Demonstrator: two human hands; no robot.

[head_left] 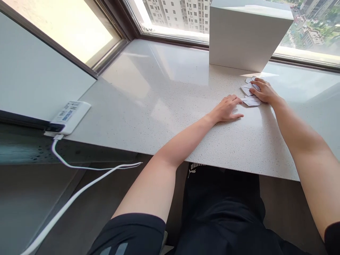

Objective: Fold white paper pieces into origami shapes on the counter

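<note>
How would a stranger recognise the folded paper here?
Find the large plain box by the window. On the speckled counter before it, the folded paper lies under the right hand: small, white, angular and creased, unlike the smooth box.

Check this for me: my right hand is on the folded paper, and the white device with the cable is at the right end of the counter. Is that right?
Not quite: in the head view, the white device with the cable is at the left end of the counter. The right hand is indeed on the folded paper.
</note>
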